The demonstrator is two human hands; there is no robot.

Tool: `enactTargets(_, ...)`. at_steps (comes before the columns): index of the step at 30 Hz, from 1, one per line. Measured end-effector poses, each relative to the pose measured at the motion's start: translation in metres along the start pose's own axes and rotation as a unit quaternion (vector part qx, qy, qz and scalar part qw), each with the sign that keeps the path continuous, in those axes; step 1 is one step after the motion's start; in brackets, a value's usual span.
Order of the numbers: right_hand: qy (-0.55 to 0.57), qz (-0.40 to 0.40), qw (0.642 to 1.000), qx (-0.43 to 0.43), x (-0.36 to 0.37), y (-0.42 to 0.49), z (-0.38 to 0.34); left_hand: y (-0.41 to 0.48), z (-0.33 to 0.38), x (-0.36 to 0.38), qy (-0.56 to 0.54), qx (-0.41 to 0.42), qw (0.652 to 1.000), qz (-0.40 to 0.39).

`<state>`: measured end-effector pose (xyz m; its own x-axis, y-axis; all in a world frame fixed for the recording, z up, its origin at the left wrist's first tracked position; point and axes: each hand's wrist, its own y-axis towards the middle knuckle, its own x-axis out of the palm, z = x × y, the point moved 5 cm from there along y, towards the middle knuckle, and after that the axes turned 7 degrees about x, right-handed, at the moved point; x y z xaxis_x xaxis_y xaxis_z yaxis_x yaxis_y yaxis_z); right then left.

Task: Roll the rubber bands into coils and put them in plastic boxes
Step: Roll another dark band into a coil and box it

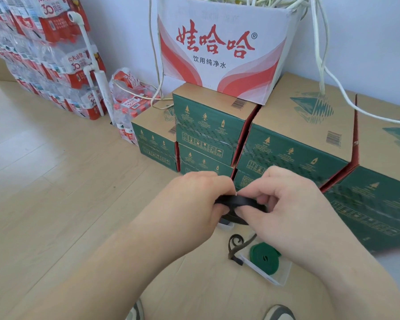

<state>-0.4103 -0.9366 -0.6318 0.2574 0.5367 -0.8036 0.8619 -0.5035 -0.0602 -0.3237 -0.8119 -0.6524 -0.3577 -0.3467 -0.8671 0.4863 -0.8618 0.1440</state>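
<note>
Both hands pinched a black band (237, 202) above the floor: left hand (189, 204) and right hand (286, 204) closed on its coiled loop | clear box (276, 272) below held a green coil (263, 254) | loose dark band (237, 243) lay beside it | green cartons (293, 144) beyond | white carton (222, 49) on top

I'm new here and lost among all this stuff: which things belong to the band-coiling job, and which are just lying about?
Job:
black band, held by left hand and right hand
green coil in clear plastic box
loose dark band

Lying about:
green cartons
white-and-red carton
bottled-water packs
</note>
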Motion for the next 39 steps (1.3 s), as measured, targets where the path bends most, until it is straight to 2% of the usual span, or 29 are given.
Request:
enactTargets(2, 0.012, -0.017, 1.0, 0.005, 0.002, 0.0, -0.001, -0.002, -0.005, -0.003, -0.016, -0.027, 0.999, 0.006)
enactTargets(6, -0.066, -0.056, 0.995, 0.052, 0.005, 0.002, 0.008, -0.006, -0.017, -0.002, -0.06, -0.082, 0.995, 0.005)
enactTargets(12, -0.074, -0.059, 0.993, 0.065, 0.002, 0.004, 0.01, -0.006, -0.029, -0.004, -0.129, -0.141, 0.982, 0.007)
enactTargets(15, -0.087, -0.056, 0.992, 0.07, 0.004, 0.002, 0.008, -0.005, -0.021, 0.002, -0.053, -0.115, 0.992, -0.015)
enactTargets(17, -0.103, -0.061, 0.99, 0.075, 0.006, 0.002, 0.008, -0.005, -0.01, 0.001, 0.0, -0.071, 0.998, 0.002)
enactTargets(22, -0.111, -0.043, 0.99, 0.073, 0.003, 0.003, 0.009, -0.005, 0.006, -0.001, 0.021, -0.001, 1.0, 0.019)
enactTargets(26, -0.098, -0.045, 0.992, 0.065, 0.007, 0.004, 0.011, -0.004, -0.001, 0.002, 0.005, -0.027, 1.0, -0.013)
enactTargets(30, -0.105, -0.081, 0.988, 0.083, 0.011, 0.005, 0.016, -0.006, -0.012, -0.001, -0.062, -0.091, 0.994, 0.007)
enactTargets(33, -0.096, -0.076, 0.988, 0.09, 0.01, 0.006, 0.019, -0.008, -0.017, -0.002, -0.115, -0.13, 0.985, 0.013)
enactTargets(36, -0.097, -0.059, 0.99, 0.08, 0.011, 0.006, 0.014, -0.009, -0.016, 0.002, -0.049, -0.127, 0.991, -0.014)
enactTargets(39, -0.094, -0.038, 0.993, 0.058, 0.011, 0.002, 0.006, -0.006, -0.002, 0.004, 0.018, -0.066, 0.998, -0.001)
